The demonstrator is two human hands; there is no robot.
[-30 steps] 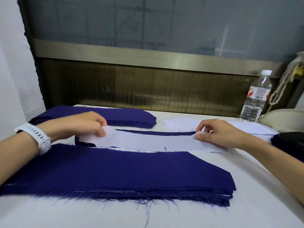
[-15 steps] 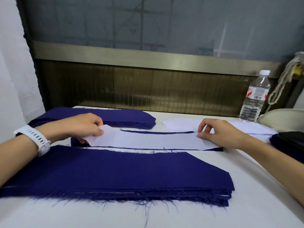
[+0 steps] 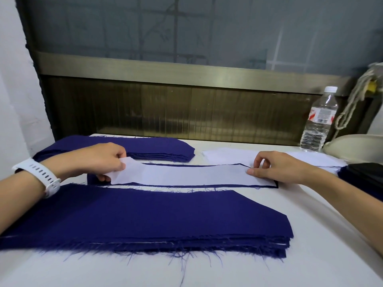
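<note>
Left hand point(image 3: 103, 160) pinches left end of white strip point(image 3: 186, 175); right hand point(image 3: 277, 167) pinches right end, both forearms low over desk point(image 3: 310, 255).

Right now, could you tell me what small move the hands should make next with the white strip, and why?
Probably lower the left hand and lay the raised left end of the white strip onto the navy piece. The right hand holds the right end down flat, with navy showing along the edges.
</note>
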